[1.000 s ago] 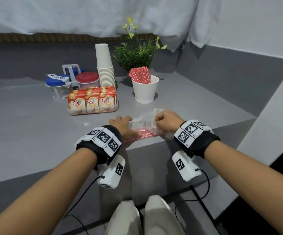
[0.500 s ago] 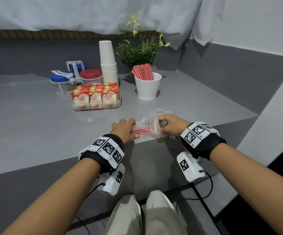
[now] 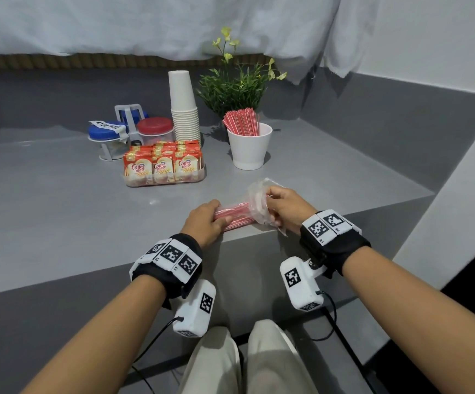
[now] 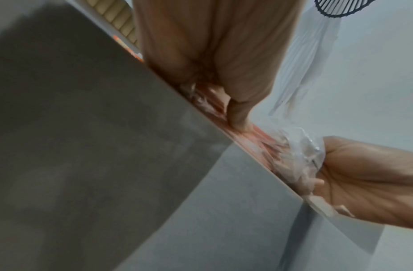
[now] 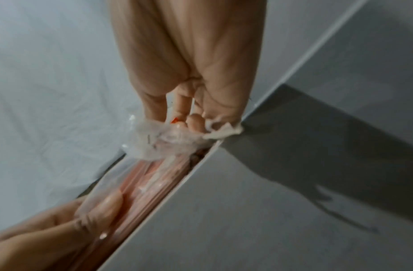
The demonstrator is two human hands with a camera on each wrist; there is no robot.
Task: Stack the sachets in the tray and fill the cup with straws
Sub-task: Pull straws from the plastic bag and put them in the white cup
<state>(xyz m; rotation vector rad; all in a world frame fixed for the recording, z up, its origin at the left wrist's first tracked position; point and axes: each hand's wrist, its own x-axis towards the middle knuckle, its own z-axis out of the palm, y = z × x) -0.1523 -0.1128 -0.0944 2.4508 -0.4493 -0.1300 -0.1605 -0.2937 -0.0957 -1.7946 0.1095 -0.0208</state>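
A bundle of red straws [image 3: 234, 213] in a clear plastic bag [image 3: 260, 206] lies at the counter's [image 3: 60, 211] near edge, in front of the white cup [image 3: 249, 150] already holding red straws. The left hand [image 3: 205, 220] grips the bundle's bare end; the right hand [image 3: 286, 207] pinches the bunched bag. Left of the cup, Coffee-mate sachets [image 3: 162, 164] stand in the clear tray [image 3: 165, 182], paper cups [image 3: 183, 109] behind

"Coffee mate" on sachets [image 3: 162, 166]; "COFFEE" jar label [image 3: 107, 125]
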